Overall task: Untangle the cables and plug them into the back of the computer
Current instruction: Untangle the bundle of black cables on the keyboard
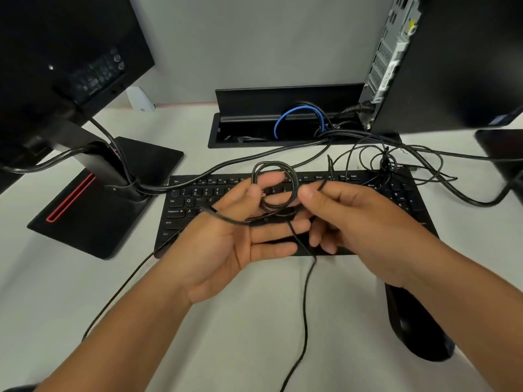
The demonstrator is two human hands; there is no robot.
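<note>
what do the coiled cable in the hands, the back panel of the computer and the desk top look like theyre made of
Coiled cable: thin black jacket, likely rubber or soft plastic; it bends into tight loops with a dull sheen.
Back panel of the computer: looks like bare sheet metal; silvery grey with punched vent holes and slots.
Desk top: smooth, matte, pale grey, probably laminate; no grain shows.

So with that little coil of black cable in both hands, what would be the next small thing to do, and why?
Probably draw the right hand away to the right, peeling one loop off the coiled black cable while the left hand steadies the rest. The coil is still wound over the keyboard, its tails trail off the desk, and the computer ports wait behind.
</note>
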